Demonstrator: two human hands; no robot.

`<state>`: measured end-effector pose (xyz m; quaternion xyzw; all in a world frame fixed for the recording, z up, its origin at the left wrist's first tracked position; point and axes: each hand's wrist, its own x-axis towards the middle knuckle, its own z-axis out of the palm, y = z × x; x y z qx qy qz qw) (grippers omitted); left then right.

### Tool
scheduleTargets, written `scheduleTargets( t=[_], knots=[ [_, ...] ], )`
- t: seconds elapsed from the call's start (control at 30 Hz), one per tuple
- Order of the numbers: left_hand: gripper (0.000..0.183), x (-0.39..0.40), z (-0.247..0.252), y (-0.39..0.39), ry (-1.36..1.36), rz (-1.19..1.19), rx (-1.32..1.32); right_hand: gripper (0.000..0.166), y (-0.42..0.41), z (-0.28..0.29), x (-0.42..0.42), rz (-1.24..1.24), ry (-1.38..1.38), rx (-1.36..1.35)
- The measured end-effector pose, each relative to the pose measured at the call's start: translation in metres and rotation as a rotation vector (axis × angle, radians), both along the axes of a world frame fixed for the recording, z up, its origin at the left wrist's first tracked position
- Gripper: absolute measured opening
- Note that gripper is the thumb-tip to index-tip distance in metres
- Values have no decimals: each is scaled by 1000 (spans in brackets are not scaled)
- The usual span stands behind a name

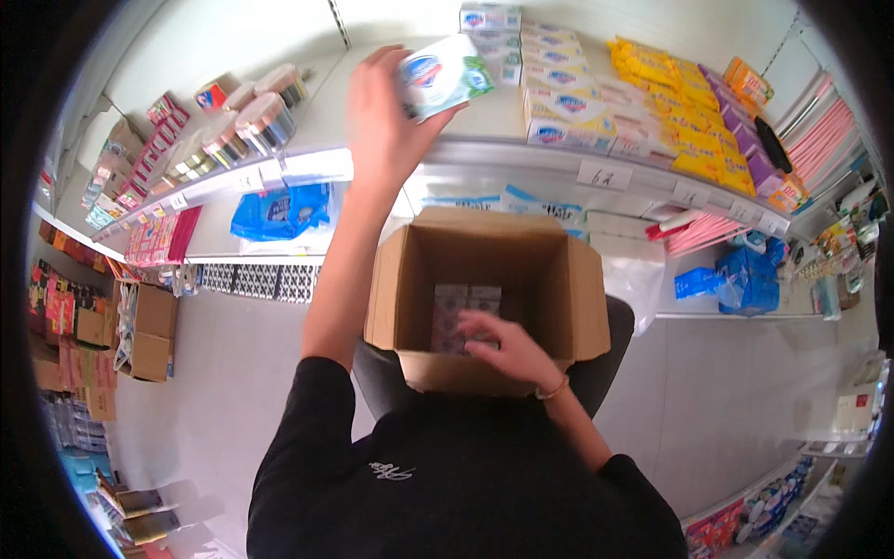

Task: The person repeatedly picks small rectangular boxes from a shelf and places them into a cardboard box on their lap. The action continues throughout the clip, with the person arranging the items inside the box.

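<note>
My left hand (391,119) grips a white and green soap box (447,75) above the upper shelf, left of the stacked soap boxes (569,105). Lower down, my right hand (506,346) reaches over the near wall of an open cardboard box (482,227), fingers apart and blurred. Several small boxes (450,297) lie at the bottom of that cardboard box, partly hidden by my right hand. The cardboard box rests on a dark surface between me and the shelves, its flaps folded outward.
Yellow packs (698,133) and purple packs (740,133) stand at the right of the upper shelf (482,150). Clear jars (265,122) are at its left. A blue package (283,213) and a blue bag (747,279) lie on the lower shelf. Another carton (152,332) stands at the far left.
</note>
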<state>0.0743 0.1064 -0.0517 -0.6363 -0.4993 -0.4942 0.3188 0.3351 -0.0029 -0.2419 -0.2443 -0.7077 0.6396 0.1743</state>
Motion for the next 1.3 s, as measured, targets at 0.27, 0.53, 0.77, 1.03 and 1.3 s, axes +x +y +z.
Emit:
scheduleTargets(
  t=[0.27,0.53,0.77,1.03,1.3],
  knots=[
    [84,58,-139,-165,-229,-323,-614,71,16,42,22,-220,434,-184],
    [84,91,-201,-191,-266,-262,-917,41,59,25,0,122,-81,384],
    [79,90,-200,-190,-153,-276,-1063,30,120,-8,-57,450,-890,566],
    [57,102,-209,-200,3,-278,-1155,36,155,-216,-84,774,-1409,288],
    [57,101,-212,-203,-30,-278,-1199,53,128,-365,-22,361,-1341,90]
  ],
)
